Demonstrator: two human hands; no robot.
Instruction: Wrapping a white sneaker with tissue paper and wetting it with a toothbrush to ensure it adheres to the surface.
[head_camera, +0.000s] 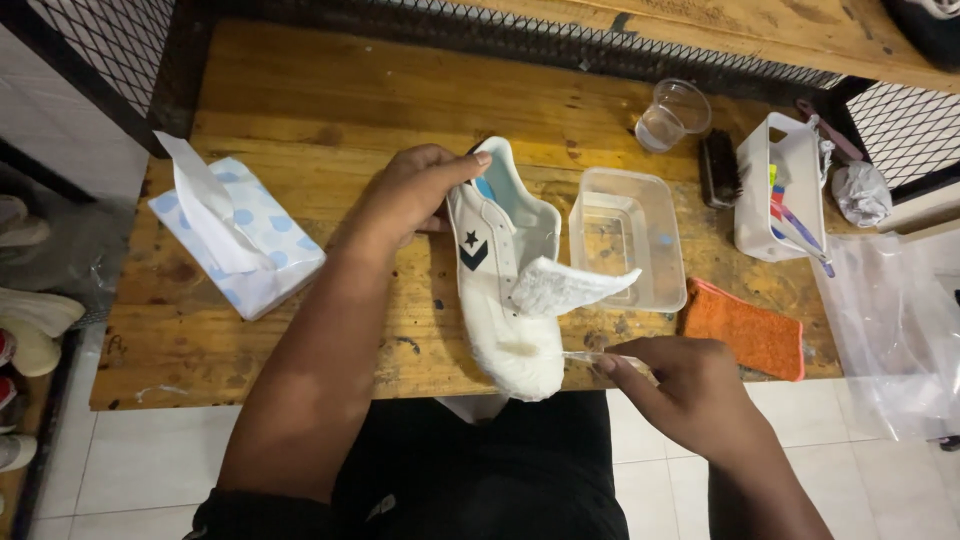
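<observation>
The left hand (410, 195), forearm stretched forward, grips the heel of a white sneaker (500, 270) lying between both hands, while the right hand (685, 385), curled low, pinches a thin brush handle (600, 358) against its toe.

White shoe (505, 300) with a dark star-and-chevron mark and pale blue lining. White tissue pack (240, 245) dotted with light blue. Orange cloth (745, 335). Clear plastic tub (627, 250) and clear cup (672, 115). Black brush (719, 167). White caddy (790, 190). Brown, stained wooden worktop (330, 110). Black wire mesh (110, 45) behind.
</observation>
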